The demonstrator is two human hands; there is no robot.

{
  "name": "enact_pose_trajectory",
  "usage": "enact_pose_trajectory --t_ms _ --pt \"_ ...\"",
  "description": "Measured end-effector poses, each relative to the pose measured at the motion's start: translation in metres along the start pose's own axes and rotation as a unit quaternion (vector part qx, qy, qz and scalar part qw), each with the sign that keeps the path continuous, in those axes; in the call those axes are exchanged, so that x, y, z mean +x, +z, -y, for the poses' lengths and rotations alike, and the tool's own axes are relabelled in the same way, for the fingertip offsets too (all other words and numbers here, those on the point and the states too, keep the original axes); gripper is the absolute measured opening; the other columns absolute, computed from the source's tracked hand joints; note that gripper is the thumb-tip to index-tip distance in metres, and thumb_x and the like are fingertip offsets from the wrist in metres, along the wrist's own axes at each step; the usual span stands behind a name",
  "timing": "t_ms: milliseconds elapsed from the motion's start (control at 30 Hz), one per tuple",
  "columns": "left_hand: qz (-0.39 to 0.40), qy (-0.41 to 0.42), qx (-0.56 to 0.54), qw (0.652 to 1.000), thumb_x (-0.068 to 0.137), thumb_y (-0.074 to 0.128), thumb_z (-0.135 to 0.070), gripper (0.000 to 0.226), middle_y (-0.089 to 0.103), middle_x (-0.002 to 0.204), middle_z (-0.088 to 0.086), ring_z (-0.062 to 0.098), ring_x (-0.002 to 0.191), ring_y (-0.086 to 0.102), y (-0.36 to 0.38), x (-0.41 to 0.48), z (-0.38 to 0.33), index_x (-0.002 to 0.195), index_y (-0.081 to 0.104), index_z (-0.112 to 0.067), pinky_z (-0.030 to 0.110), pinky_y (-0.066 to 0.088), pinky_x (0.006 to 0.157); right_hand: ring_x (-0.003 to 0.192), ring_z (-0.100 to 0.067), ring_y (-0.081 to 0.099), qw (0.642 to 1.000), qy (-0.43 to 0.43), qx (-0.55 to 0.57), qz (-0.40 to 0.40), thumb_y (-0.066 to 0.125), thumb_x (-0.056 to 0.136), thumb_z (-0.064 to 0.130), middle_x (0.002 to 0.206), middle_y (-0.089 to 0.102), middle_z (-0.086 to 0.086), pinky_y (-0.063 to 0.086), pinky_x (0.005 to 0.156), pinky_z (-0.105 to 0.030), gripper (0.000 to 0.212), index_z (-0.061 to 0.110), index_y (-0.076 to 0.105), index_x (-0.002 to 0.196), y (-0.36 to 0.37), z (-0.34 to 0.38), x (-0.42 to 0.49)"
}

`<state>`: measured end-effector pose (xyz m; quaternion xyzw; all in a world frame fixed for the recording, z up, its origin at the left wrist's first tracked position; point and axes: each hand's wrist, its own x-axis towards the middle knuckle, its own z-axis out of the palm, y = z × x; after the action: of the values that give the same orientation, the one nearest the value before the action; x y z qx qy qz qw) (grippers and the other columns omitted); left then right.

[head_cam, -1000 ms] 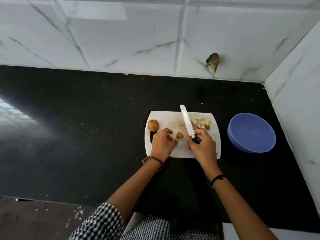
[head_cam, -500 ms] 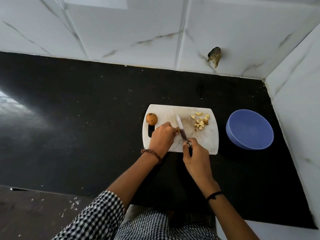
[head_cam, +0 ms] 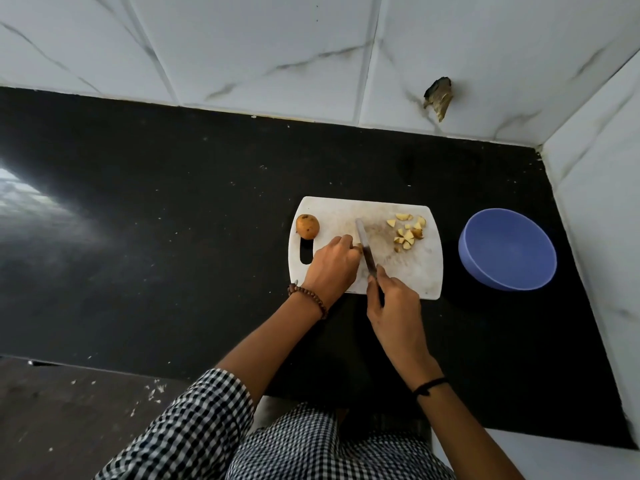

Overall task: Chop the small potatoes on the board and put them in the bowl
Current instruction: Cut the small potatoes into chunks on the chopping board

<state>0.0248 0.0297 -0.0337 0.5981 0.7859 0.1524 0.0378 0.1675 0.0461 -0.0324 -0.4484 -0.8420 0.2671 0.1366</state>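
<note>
Chopping step right now: left hand (head_cam: 332, 265) curls its fingers (head_cam: 348, 242) over a mostly hidden potato piece (head_cam: 359, 246) mid-board, and right hand (head_cam: 393, 303) is wrapped round the handle of the knife (head_cam: 365, 249), blade down just beside that piece. Whole potato (head_cam: 307, 226) sits at 9 o'clock on the cutting board (head_cam: 426, 271), cut chunks (head_cam: 407, 232) at 2 o'clock, blue bowl (head_cam: 485, 268) off at 3 o'clock on the desk (head_cam: 173, 237). Next I'd guess: finish this piece with fingers tucked, then the whole one, then scoop everything over.
</note>
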Motion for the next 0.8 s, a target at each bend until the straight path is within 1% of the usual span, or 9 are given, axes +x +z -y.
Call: enact_pose_trajectory --t_ms 100,200,267,333,400,500,667,800 --pt "-0.003 -0.001 0.001 1.0 0.087 0.062 -0.005 0.007 0.059 0.082 0.012 0.027 0.074 0.058 0.0 0.0 0.001 0.083 0.067 -0.001 0.03 0.042 0.05 0.079 -0.013 0.06 0.999 -0.001 -0.032 0.005 0.041 0.105 0.03 0.092 0.061 -0.002 0.055 0.07 -0.027 0.044 0.009 0.051 0.142 -0.001 0.004 -0.004" --pt "0.004 0.005 0.0 1.0 0.088 0.061 -0.006 0.01 0.06 0.089 0.012 0.026 0.08 0.058 0.002 0.0 0.002 0.094 0.068 -0.001 0.031 0.046 0.055 0.079 -0.016 0.061 0.997 -0.002 -0.078 0.006 0.038 0.106 0.029 0.095 0.061 -0.005 0.051 0.066 -0.025 0.046 0.007 0.046 0.145 -0.001 0.011 -0.008" --pt "0.007 0.008 0.0 1.0 0.086 0.063 -0.006 0.011 0.06 0.089 0.012 0.027 0.08 0.058 0.003 0.0 0.003 0.095 0.068 -0.002 0.032 0.048 0.056 0.081 -0.019 0.063 0.995 -0.002 -0.095 0.007 0.039 0.106 0.029 0.1 0.063 -0.008 0.05 0.066 -0.026 0.047 0.005 0.045 0.147 0.0 0.014 -0.01" --pt "0.008 0.006 0.0 1.0 0.084 0.065 -0.005 0.012 0.06 0.089 0.012 0.027 0.08 0.059 0.004 -0.001 0.003 0.095 0.068 -0.002 0.032 0.048 0.055 0.084 -0.021 0.065 0.994 -0.002 -0.106 0.008 0.039 0.106 0.028 0.103 0.064 -0.009 0.052 0.069 -0.027 0.047 0.005 0.045 0.147 0.001 0.014 -0.009" --pt "0.01 0.007 0.0 1.0 0.086 0.064 -0.006 0.014 0.06 0.092 0.011 0.026 0.083 0.058 0.005 0.0 0.005 0.099 0.068 -0.003 0.032 0.049 0.058 0.087 -0.022 0.066 0.994 0.0 -0.112 0.008 0.039 0.106 0.027 0.104 0.065 -0.01 0.054 0.071 -0.029 0.046 0.004 0.046 0.146 0.003 0.015 -0.006" --pt "0.016 0.01 0.0 1.0 0.087 0.062 -0.005 0.016 0.06 0.095 0.012 0.026 0.086 0.057 0.004 -0.001 0.005 0.102 0.067 -0.002 0.033 0.051 0.061 0.087 -0.025 0.066 0.992 -0.001 -0.122 0.007 0.039 0.107 0.026 0.104 0.064 -0.011 0.055 0.07 -0.034 0.044 0.004 0.047 0.144 0.005 0.016 0.0" --pt "0.012 0.008 0.001 1.0 0.085 0.061 0.0 0.009 0.06 0.092 0.014 0.029 0.084 0.058 0.001 -0.002 0.003 0.093 0.067 -0.001 0.032 0.045 0.057 0.085 -0.028 0.066 0.993 -0.011 -0.115 0.021 0.042 0.106 0.024 0.103 0.065 -0.013 0.057 0.069 -0.037 0.039 0.005 0.048 0.139 0.006 0.02 0.017" --pt "0.008 0.003 -0.014 1.0 0.09 0.057 -0.006 0.013 0.059 0.096 0.013 0.027 0.089 0.055 -0.001 -0.002 0.001 0.097 0.067 -0.003 0.032 0.044 0.06 0.088 -0.028 0.067 0.993 -0.013 -0.113 0.023 0.045 0.105 0.023 0.104 0.066 -0.012 0.059 0.071 -0.04 0.033 0.005 0.052 0.133 0.004 0.025 0.026"
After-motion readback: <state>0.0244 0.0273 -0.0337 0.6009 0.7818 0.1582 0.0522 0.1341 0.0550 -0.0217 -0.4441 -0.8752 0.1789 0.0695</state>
